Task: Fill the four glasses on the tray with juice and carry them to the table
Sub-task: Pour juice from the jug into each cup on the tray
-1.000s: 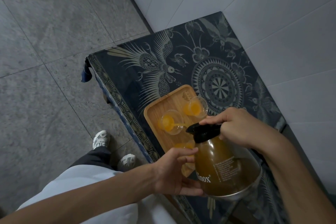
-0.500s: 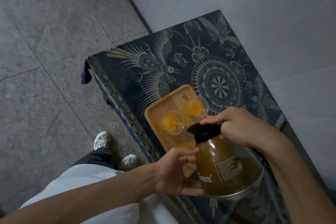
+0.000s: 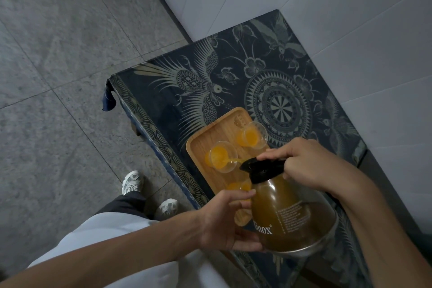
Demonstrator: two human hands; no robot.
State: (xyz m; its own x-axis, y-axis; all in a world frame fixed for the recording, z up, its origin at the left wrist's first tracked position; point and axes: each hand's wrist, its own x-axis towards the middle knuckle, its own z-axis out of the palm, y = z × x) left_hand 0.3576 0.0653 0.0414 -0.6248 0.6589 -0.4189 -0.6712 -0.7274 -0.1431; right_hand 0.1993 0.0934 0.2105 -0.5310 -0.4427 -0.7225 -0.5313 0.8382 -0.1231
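Left hand point(image 3: 224, 222): nearest the camera, open palm and fingers cupped against the pitcher's side, steadying it, not closed round it.
Pitcher point(image 3: 287, 215): round glass body with a steel base and black lid, tipped toward the tray; dark amber juice inside.
Right hand point(image 3: 301, 163): just behind the pitcher's lid, grip clenched on the handle, thumb reaching over the lid.
Change: a thin orange stream point(image 3: 231, 161) now runs from the spout into the middle glass, where a second ago none showed; the pour into this glass appears underway.
Near glass point(image 3: 236, 186): just beyond the pitcher, mostly hidden by the left hand; juice shows in it.
Middle glass point(image 3: 222, 155): clear, round-rimmed, partly filled, beyond the spout.
Far glass point(image 3: 251, 134): beyond the pitcher, at the tray's far end, juice inside.
Fourth glass: not visible.
Tray point(image 3: 205, 138): pale wood, rounded corners, raised rim.
Table point(image 3: 233, 72): under the tray, covered in dark blue cloth printed with birds and a medallion.
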